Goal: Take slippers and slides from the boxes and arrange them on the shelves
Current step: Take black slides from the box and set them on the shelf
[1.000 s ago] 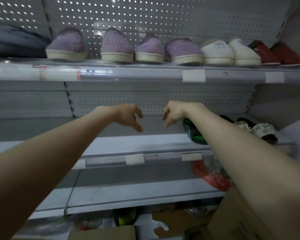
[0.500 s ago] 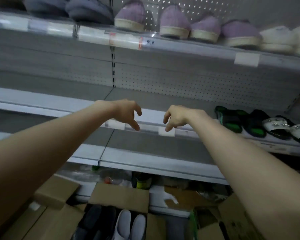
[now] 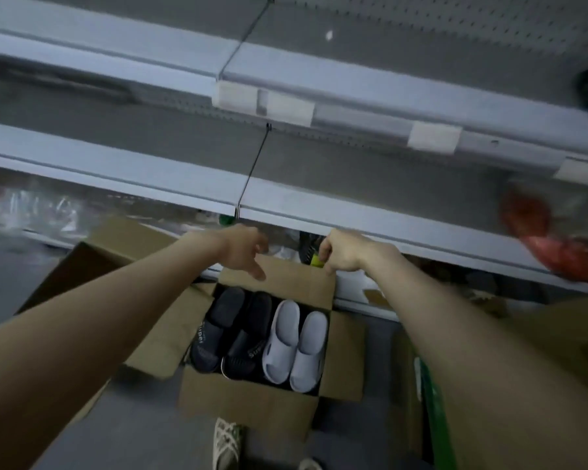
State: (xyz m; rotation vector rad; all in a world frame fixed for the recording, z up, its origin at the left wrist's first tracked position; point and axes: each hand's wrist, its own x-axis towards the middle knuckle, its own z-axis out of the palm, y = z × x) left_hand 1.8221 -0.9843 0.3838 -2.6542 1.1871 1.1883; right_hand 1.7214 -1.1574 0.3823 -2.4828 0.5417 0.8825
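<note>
Cardboard box (image 3: 252, 405) sits open on the floor, its plain brown flaps splayed. Two pairs lie side by side inside. Black slides (image 3: 231, 330) on the left have matte straps with white lettering. Pale grey slides (image 3: 296, 344) on the right are smooth and moulded, with rounded toes. Both hands hover over the far flap, just beyond the slides and not touching them. Left hand (image 3: 243, 251): fingers loosely curled, empty. Right hand (image 3: 340, 254): same, holding nothing. Grey metal shelves (image 3: 353, 205) run across the far side, backed by perforated panels.

Dim, flat, bluish light. Motion blur smears the shelves (image 3: 353, 205) toward 12 and 3 o'clock; the slides (image 3: 296, 340) at centre are sharpest. Wide-angle distortion bows the edges. A small glint (image 3: 329, 34) shows at 12 o'clock.
</note>
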